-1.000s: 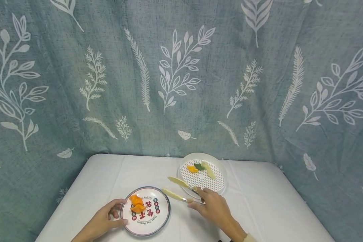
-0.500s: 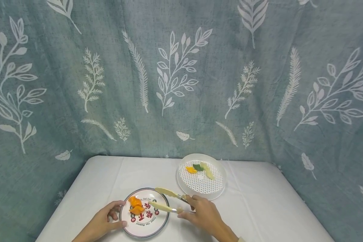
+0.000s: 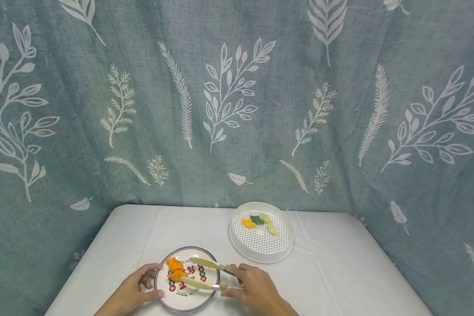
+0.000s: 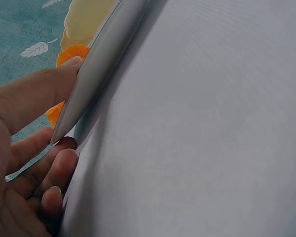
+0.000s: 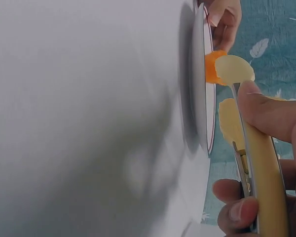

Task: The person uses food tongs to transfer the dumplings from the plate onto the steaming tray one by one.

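Over a white-clothed table (image 3: 332, 267), the right hand (image 3: 252, 287) has swung cream plastic tongs (image 3: 203, 273) from the perforated white tray (image 3: 260, 252) to orange food pieces (image 3: 175, 269) on the round printed plate (image 3: 189, 298), whose rim the left hand (image 3: 132, 292) grips.

Right hand (image 5: 266, 163) gripping cream tongs (image 5: 259, 168), their tips beside the orange food pieces (image 5: 212, 66) on the plate (image 5: 200, 98); fingers of the other hand (image 5: 224, 17) at the plate's far rim; white tabletop (image 5: 79, 118) below
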A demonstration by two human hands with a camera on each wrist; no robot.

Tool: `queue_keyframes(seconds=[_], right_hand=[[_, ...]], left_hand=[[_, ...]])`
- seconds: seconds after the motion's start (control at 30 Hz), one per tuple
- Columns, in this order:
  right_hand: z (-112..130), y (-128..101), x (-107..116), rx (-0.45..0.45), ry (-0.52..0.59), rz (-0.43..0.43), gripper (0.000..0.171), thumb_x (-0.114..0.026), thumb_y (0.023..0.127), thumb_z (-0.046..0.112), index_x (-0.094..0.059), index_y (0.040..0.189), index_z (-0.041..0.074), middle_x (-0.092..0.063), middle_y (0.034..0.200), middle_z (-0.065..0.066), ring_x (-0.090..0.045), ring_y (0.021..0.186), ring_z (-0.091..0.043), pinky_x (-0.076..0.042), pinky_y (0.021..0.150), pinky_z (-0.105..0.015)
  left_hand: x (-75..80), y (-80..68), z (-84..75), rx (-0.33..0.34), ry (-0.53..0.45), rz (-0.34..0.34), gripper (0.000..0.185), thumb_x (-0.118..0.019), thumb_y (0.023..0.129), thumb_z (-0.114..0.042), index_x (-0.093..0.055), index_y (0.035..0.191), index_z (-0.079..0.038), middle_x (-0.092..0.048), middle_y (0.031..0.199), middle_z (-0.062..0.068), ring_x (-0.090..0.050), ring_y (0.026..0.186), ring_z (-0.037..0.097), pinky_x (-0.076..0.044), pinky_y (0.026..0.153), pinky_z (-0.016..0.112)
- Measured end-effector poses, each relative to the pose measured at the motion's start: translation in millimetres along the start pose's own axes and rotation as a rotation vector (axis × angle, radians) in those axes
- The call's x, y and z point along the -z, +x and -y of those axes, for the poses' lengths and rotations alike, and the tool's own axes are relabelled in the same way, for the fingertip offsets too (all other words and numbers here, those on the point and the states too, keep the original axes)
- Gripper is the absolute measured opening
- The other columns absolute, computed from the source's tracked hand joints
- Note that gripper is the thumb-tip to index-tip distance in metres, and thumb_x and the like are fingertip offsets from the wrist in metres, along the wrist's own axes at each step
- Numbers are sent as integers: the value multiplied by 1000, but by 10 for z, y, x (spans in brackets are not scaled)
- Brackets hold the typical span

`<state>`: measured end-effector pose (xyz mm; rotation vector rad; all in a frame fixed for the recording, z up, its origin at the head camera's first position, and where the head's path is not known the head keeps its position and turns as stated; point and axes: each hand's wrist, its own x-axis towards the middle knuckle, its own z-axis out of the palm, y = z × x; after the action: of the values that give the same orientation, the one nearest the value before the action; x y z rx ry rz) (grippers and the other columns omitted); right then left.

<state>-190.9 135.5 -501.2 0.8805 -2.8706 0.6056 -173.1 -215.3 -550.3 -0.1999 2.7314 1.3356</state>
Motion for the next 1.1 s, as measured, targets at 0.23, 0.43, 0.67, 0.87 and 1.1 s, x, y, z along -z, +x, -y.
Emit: queue_keyframes(seconds=[0.23,0.43,0.67,0.87,1.1], right_hand=[[40,9,-88,37,0,-3,68,-73,85,63,-72,131,13,-48,74,15,-40,61,0,-36,55,-21],[90,16,-147,40,-32,3,64,-73,83,63,-74,127,17,-47,71,15,-39,60,-1,-37,54,-21],[111,34,-186,26,-51,26,65,-70,83,66,-74,127,17,-42,68,15,-37,58,-1,-35,52,-22],[96,38,-196,42,-35,16,68,-68,84,67,-75,127,16,-65,82,11,-42,63,-1,-43,59,-23],[96,32,-182,28,-41,25,68,-69,83,68,-74,128,16,-68,86,11,-43,65,-2,-43,60,-25]], left_hand=[[2,-12,18,-18,-14,-14,79,-97,67,-30,-63,134,-10,-62,101,-3,-49,83,16,-41,72,30],[1,-22,23,-32,-14,-21,79,-97,67,-31,-63,134,-10,-62,101,-3,-49,82,16,-41,71,29],[11,-20,38,-36,-31,-14,78,-97,67,-31,-63,134,-10,-62,101,-3,-50,82,16,-41,70,27],[-2,-6,34,-16,-12,-13,80,-97,66,-34,-63,134,-9,-61,100,-2,-49,82,16,-41,70,29],[3,0,28,-1,-13,-3,81,-97,66,-36,-62,134,-10,-62,102,-2,-50,83,16,-41,72,32]])
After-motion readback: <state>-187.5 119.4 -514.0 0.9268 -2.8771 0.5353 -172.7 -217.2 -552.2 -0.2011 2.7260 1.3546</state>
